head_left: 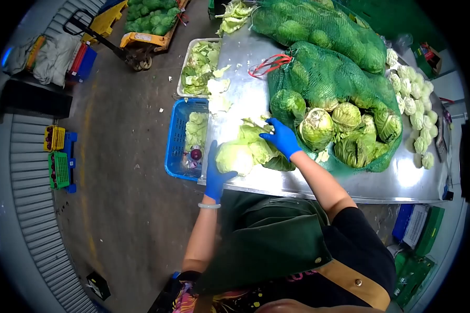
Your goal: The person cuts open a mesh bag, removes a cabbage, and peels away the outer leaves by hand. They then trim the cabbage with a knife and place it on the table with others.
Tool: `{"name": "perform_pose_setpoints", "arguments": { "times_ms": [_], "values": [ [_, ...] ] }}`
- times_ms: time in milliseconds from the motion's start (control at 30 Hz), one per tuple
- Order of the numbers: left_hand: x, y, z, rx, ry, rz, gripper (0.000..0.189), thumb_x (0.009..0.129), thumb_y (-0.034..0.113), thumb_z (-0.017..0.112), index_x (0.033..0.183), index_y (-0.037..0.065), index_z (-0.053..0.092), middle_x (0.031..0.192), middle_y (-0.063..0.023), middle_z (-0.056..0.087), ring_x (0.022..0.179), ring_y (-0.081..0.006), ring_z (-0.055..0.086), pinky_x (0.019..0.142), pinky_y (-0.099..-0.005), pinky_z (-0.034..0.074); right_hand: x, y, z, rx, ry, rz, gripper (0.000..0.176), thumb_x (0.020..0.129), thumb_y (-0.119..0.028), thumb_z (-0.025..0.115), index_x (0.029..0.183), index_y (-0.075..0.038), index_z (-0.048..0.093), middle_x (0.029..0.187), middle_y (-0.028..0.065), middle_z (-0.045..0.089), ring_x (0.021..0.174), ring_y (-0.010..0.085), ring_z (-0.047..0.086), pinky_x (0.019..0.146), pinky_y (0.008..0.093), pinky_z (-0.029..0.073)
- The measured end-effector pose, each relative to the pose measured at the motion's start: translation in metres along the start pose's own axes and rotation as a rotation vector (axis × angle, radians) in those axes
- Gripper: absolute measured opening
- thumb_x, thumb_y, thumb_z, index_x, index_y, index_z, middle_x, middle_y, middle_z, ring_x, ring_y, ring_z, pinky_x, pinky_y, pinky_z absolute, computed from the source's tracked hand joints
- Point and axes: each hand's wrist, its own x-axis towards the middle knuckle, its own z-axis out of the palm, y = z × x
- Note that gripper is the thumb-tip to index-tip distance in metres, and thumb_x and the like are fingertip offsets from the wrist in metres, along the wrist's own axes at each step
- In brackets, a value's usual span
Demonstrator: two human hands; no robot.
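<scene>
The pale green cabbage [235, 158], a smooth, rounded head, lies near the close edge of the brushed metal tabletop [297, 185]. The left hand [218, 175], in a smooth blue glove, cups it from nine round to six o'clock, fingers extended along its side and thumb spread apart from them. At two o'clock of the cabbage, the blue-gloved right hand [281, 138] is over crinkled, broad loose leaves [253, 138], its fingers spread.

Farther out at two o'clock, an open green mesh bag [329, 78] of fine netting bears round cabbages with veined, partly browned outer leaves; a glossy red tie [270, 65] is at its far left corner. Another stuffed mesh bag [318, 28] lies at one o'clock. Between two and three, compact, pale heads [416, 104] sit clustered near the tabletop's right end.

Between nine and ten, a blue perforated plastic basket [169, 151] contains ruffled leaves and a shiny, round purple vegetable [196, 154]. At eleven, a shallow whitish tray [180, 78] is heaped with crumpled leaves.
</scene>
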Motion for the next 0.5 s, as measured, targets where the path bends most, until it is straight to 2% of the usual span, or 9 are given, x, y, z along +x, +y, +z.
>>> {"name": "perform_pose_setpoints", "arguments": {
  "times_ms": [33,67,100,167,200,267,300,367,500],
  "values": [
    [0.003,0.008,0.003,0.0,0.0,-0.002,0.118,0.06,0.017,0.092,0.154,0.004,0.022,0.147,-0.0152,0.042,0.134,-0.0271,0.044,0.112,-0.0404,0.039,-0.012,-0.027,-0.008,0.059,-0.012,0.017,0.057,0.081,-0.041,0.077,0.125,-0.009,0.059,0.113,0.0193,0.068,0.1,0.0372,0.066,0.083,0.042,0.052],
    [0.006,0.017,0.008,-0.003,-0.012,-0.001,0.119,0.06,0.019,0.093,0.154,0.003,0.022,0.147,-0.0154,0.042,0.133,-0.0275,0.044,0.112,-0.0407,0.04,-0.022,-0.039,-0.007,0.188,-0.024,-0.039,0.059,0.081,-0.042,0.077,0.127,-0.009,0.058,0.112,0.0144,0.068,0.095,0.0318,0.068,0.082,0.0385,0.052],
    [0.009,0.022,0.012,-0.007,-0.028,-0.002,0.12,0.059,0.021,0.093,0.154,0.003,0.021,0.146,-0.0157,0.042,0.133,-0.0279,0.045,0.111,-0.041,0.04,-0.035,-0.07,-0.022,0.268,-0.181,0.054,0.06,0.082,-0.041,0.077,0.129,-0.01,0.056,0.113,0.0125,0.068,0.091,0.0258,0.066,0.081,0.0342,0.052],
    [0.016,0.024,0.014,0.054,-0.094,0.025,0.122,0.058,0.023,0.094,0.154,0.003,0.021,0.147,-0.016,0.042,0.133,-0.0283,0.045,0.112,-0.0413,0.04,-0.05,-0.091,-0.019,0.362,-0.126,-0.126,0.049,0.084,-0.037,0.075,0.122,-0.009,0.061,0.108,0.0102,0.068,0.084,0.0216,0.064,0.078,0.0317,0.051],
    [0.017,0.025,0.013,0.117,-0.155,0.058,0.125,0.057,0.026,0.095,0.154,0.003,0.021,0.147,-0.0164,0.042,0.134,-0.0287,0.045,0.112,-0.0417,0.039,-0.051,-0.084,-0.016,0.367,-0.117,-0.115,0.049,0.084,-0.037,0.075,0.122,-0.009,0.061,0.108,0.0102,0.068,0.084,0.0216,0.064,0.078,0.0317,0.051],
    [0.019,0.029,0.012,0.041,-0.226,-0.003,0.126,0.056,0.028,0.095,0.154,0.003,0.02,0.147,-0.0166,0.042,0.134,-0.0289,0.044,0.112,-0.0419,0.039,-0.039,-0.066,-0.01,0.432,-0.091,-0.129,0.032,0.086,-0.024,0.075,0.112,-0.006,0.068,0.097,0.0038,0.069,0.073,0.0117,0.055,0.069,0.0282,0.047],
    [0.018,0.03,0.011,-0.038,-0.284,-0.059,0.128,0.055,0.03,0.096,0.154,0.003,0.02,0.147,-0.0168,0.042,0.134,-0.029,0.044,0.112,-0.0421,0.038,-0.034,-0.065,-0.016,0.431,-0.084,-0.009,0.024,0.087,-0.022,0.074,0.102,-0.004,0.071,0.088,0.0013,0.069,0.071,0.0111,0.055,0.067,0.0285,0.046],
    [0.016,0.03,0.019,-0.042,-0.298,-0.077,0.128,0.055,0.03,0.096,0.155,0.003,0.02,0.148,-0.017,0.042,0.135,-0.0288,0.044,0.113,-0.0422,0.038,-0.034,-0.059,-0.022,0.345,-0.117,-0.151,0.024,0.087,-0.022,0.074,0.104,-0.005,0.072,0.084,0.0029,0.069,0.069,0.0116,0.055,0.066,0.0283,0.046],
    [0.019,0.033,0.023,0.072,-0.302,-0.045,0.13,0.053,0.033,0.096,0.155,0.002,0.021,0.148,-0.014,0.043,0.134,-0.0258,0.045,0.113,-0.0417,0.038,-0.043,-0.074,-0.058,0.495,-0.219,-0.029,0.032,0.086,-0.028,0.073,0.111,-0.01,0.071,0.092,0.0107,0.069,0.077,0.0218,0.065,0.073,0.0314,0.052]
  ]
}}
